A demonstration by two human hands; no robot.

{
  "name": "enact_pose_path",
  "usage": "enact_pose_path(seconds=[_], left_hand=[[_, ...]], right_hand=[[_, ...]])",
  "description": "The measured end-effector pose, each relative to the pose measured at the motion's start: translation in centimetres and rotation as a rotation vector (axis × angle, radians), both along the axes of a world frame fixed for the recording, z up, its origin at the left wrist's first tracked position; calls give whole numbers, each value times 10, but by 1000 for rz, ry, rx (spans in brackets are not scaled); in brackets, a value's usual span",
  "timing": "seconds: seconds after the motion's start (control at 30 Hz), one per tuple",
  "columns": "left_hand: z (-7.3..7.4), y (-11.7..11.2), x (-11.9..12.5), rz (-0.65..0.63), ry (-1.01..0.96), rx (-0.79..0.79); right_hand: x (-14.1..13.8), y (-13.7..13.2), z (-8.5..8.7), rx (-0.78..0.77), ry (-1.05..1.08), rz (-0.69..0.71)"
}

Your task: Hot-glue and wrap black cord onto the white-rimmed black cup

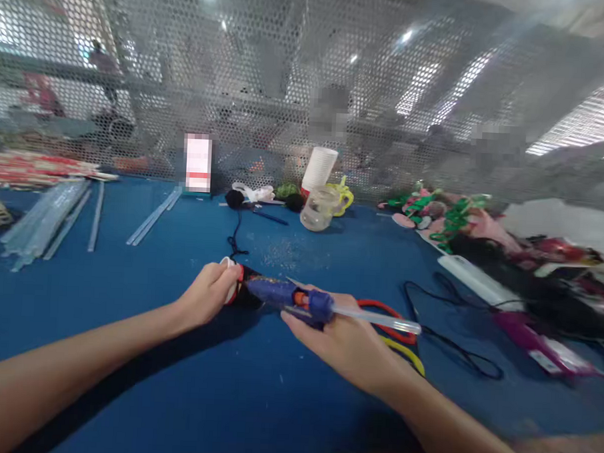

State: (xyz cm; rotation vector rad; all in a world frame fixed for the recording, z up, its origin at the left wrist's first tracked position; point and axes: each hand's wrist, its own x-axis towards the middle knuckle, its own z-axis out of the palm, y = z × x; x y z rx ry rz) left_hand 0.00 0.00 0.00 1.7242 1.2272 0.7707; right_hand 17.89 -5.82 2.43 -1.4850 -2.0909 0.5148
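Note:
My left hand [206, 294] is closed around a paper cup [229, 269] lying on its side, its white rim and a red band showing. Black yarn covers the cup's far part, and a black strand [234, 240] runs from it up to a black yarn ball [234, 198]. My right hand [344, 335] grips a blue glue gun [279, 292], nozzle pointing left at the black-wrapped part. Whether the nozzle touches the yarn I cannot tell. A translucent glue stick [378, 318] protrudes from the gun's back. Red and yellow handle-like loops [407, 351] lie beside my right wrist, partly hidden.
Glue sticks [47, 219] lie at the left on the blue table [139, 386]. Stacked paper cups [319, 167] and a clear plastic cup [317, 210] stand at the back. To the right are a power strip [480, 281], black cable [476, 361] and piled craft pieces [452, 220].

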Motion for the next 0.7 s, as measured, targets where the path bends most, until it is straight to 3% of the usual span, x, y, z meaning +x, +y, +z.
enact_pose_path(seconds=[0.33, 0.7], left_hand=[[-1, 3, -1, 12, -8, -24], [-1, 2, 0, 19, -21, -31]], right_hand=[[-2, -5, 8, -7, -29, 26], [1, -4, -1, 67, -11, 5]])
